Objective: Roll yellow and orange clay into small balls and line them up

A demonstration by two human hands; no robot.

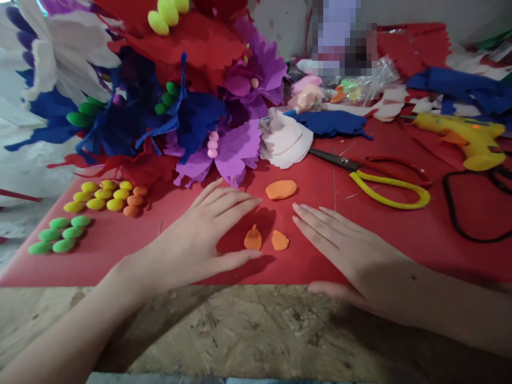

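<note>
Over the red sheet (308,256), my left hand (200,234) has its fingers stretched out and its thumb apart, holding nothing. Opposite it, my right hand (352,250) is also stretched out with nothing in it, its thumb over the sheet's front edge. Between the two hands lie small orange pieces: an oval orange piece (281,189) at the back, a rounded orange piece with a small tab (253,238) near my left thumb, and a smaller notched orange piece (280,240) beside it.
At left sit yellow beads (96,204), orange beads (135,200) and green beads (64,234). Butterfly shapes (236,152) crowd the back left. Scissors (388,189) with red and yellow handles and a yellow glue gun (464,133) lie at right. A wooden board edge (240,330) runs along the front.
</note>
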